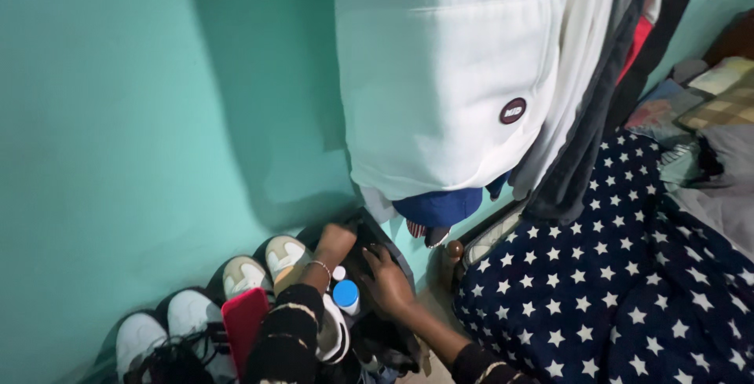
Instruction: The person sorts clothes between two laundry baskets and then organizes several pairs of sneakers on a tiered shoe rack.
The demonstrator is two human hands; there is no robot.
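My left hand (pixel 334 244) reaches down to a dark bag or pile of dark items (pixel 385 337) against the teal wall, its fingers curled on the dark material. Just right of it, my right hand (pixel 386 280) rests with fingers spread on the same dark material. Between the two hands stand a bottle with a blue cap (pixel 345 294) and a smaller white-capped one (pixel 338 272). What the left hand grips is hidden by its own fingers.
White and beige sneakers (pixel 245 276) line the floor along the teal wall (pixel 141 133). A red flat object (pixel 243 320) lies by my left forearm. A white hoodie (pixel 448 78) and dark clothes hang above. A star-patterned navy bedcover (pixel 613 274) fills the right.
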